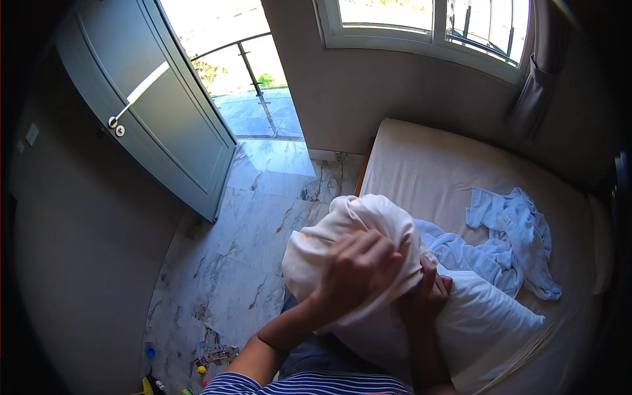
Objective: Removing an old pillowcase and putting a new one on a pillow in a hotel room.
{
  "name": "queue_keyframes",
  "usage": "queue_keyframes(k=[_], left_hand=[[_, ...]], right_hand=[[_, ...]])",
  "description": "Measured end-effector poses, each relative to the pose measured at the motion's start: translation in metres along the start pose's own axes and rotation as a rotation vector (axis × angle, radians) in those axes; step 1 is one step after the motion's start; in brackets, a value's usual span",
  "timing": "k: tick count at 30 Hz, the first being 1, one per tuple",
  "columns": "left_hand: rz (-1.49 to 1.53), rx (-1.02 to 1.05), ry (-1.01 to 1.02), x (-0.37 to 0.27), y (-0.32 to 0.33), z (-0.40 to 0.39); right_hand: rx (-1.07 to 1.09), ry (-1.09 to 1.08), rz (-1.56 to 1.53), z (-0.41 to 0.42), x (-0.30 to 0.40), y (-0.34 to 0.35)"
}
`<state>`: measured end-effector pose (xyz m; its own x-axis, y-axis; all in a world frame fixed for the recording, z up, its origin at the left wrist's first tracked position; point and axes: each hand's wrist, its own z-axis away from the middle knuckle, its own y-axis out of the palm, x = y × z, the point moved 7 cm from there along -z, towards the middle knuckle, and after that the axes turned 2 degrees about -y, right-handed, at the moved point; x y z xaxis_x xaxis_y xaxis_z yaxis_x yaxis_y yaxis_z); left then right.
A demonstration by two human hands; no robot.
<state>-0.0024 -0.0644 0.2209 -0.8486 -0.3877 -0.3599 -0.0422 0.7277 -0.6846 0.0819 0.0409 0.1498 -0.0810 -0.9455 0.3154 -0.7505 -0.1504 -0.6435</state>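
A cream pillowcase (311,256) is bunched up in front of my body, partly around a white pillow (486,301) that leans over the bed's near side. My right hand (428,289) grips the bunched cloth where the case meets the pillow, its fingers curled into the fabric. Over the middle of the case is my left hand (358,266), blurred by motion. Its fingers look bent, but their tips are hidden, so its hold on the cloth is unclear. Beyond the pillow, a crumpled pale-blue towel (513,217) lies on the bed.
The bed (419,163) has a fitted cream sheet and stands under a window (429,39). A grey door (148,98) stands ajar towards a balcony with a railing (252,69). Small toys (222,353) lie on the marble-patterned floor (261,217) at lower left.
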Motion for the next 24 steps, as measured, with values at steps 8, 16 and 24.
queue_keyframes(k=[8,16,24], left_hand=[[0.194,0.058,-0.031,-0.015,0.015,0.028],[-0.008,0.009,0.020,0.027,0.000,0.014],[0.203,0.118,0.124,-0.032,0.028,0.062]], right_hand=[[-0.051,0.101,-0.011,0.006,-0.020,-0.009],[-0.057,0.057,-0.058,0.005,-0.006,-0.008],[0.003,0.145,-0.010,0.011,-0.031,-0.001]])
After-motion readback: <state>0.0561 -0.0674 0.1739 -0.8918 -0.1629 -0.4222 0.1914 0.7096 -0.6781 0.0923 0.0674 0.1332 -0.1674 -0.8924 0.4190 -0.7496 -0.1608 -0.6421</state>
